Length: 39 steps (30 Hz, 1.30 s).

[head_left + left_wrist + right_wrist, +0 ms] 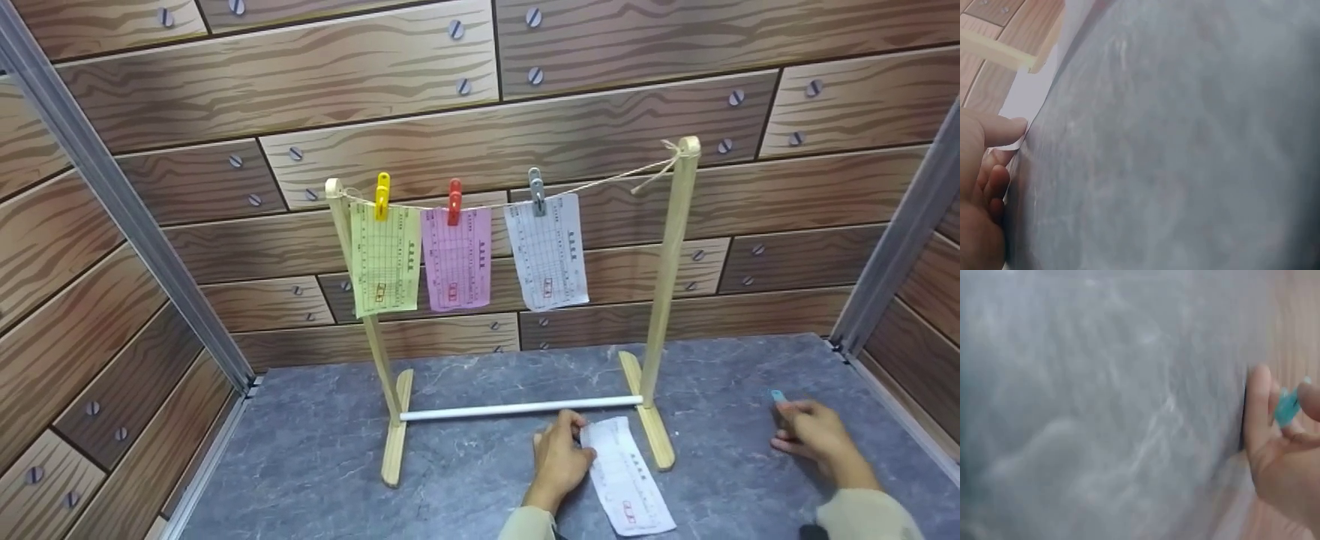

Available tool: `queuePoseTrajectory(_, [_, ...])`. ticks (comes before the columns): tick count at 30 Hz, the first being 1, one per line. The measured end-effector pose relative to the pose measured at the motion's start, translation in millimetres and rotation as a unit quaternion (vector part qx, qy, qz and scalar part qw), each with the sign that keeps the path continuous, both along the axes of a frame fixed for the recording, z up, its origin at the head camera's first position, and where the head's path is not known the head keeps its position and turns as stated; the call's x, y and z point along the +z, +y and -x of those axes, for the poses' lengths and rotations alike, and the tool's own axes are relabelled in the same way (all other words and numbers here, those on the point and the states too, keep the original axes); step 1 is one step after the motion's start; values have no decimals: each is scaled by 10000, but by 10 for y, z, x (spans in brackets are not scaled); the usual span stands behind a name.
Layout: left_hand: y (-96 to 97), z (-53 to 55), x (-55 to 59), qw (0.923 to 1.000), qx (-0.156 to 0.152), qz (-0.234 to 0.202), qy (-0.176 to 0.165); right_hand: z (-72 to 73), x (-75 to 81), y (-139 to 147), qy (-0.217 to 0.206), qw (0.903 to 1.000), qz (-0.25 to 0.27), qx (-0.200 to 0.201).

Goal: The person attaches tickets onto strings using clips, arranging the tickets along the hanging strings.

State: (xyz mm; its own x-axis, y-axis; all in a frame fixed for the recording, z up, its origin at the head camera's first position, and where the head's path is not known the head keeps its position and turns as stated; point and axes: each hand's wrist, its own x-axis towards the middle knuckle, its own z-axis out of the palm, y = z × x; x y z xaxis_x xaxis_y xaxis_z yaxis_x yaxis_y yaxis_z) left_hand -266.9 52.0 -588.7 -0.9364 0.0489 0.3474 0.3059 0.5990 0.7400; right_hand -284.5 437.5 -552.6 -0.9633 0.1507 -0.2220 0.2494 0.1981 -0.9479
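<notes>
My left hand [561, 459] pinches the upper left edge of a white printed slip [626, 480], which lies low over the tabletop. In the left wrist view, thumb and fingers [1008, 130] close on the paper's edge. Off to the right, my right hand [821, 439] holds a light blue clothespin [777, 396] between thumb and fingers; the right wrist view also shows this clothespin [1287, 408]. On the string [622, 180] hang a yellow slip [386, 259] under a yellow clothespin [382, 196], a pink slip [457, 259] under a red one, and a bluish-white slip [547, 255] under a grey one.
A wooden stand carries the string between its left post [381, 360] and right post [671, 277]. A white rod [517, 409] joins its feet low down. Wood-patterned panels [375, 67] and metal corner rails [127, 195] surround the grey marbled tabletop [315, 457].
</notes>
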Motion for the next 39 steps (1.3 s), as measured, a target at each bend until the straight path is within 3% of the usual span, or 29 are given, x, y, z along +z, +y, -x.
queuePoseTrajectory(2, [-7, 1, -10, 10000, -4, -27, -75, -57, -17, 86, -130, 9941, 1064, -136])
queuePoseTrajectory(4, [-10, 7, -15, 9999, -27, -10, -158, -109, -35, 157, -212, 9819, 1866, -242])
queuePoseTrajectory(6, [-15, 17, -15, 9997, -61, 35, -219, -150, -48, 206, -226, 9709, 2369, -269])
queuePoseTrajectory(10, [-29, 25, -11, 9998, -138, 155, -29, -194, -58, 244, -171, 9492, 3128, -304])
queuePoseTrajectory(13, [-40, 20, -11, 9994, -195, 201, 204, -224, -71, 250, -112, 9262, 3752, -344])
queuePoseTrajectory(16, [-41, 19, -15, 9990, -268, 206, 291, -258, -86, 254, -21, 9117, 4093, -355])
queuePoseTrajectory(20, [-47, 16, -34, 9991, -325, 51, 261, -279, -99, 250, 85, 9137, 4049, -343])
queuePoseTrajectory(22, [-54, 12, -44, 9991, -361, -184, 149, -284, -99, 253, 110, 9082, 4167, -380])
queuePoseTrajectory(26, [-75, 12, -64, 9944, -349, -996, -33, -297, -91, 269, 94, 8718, 4869, -529])
queuePoseTrajectory(28, [-81, 8, -75, 9889, -308, -1453, -19, -306, -81, 268, 30, 8645, 4985, -643])
queuePoseTrajectory(30, [-82, 0, -88, 9832, -264, -1801, 108, -312, -65, 251, -56, 8726, 4820, -788])
queuePoseTrajectory(34, [-80, -3, -92, 9776, -168, -2087, 222, -311, -30, 181, -148, 9069, 4084, -1028])
queuePoseTrajectory(36, [-80, -4, -91, 9769, -120, -2126, 181, -317, -32, 136, -80, 9217, 3731, -1059])
queuePoseTrajectory(39, [-85, -3, -90, 9762, -85, -2165, -4, -344, -55, 73, 26, 9367, 3356, -997])
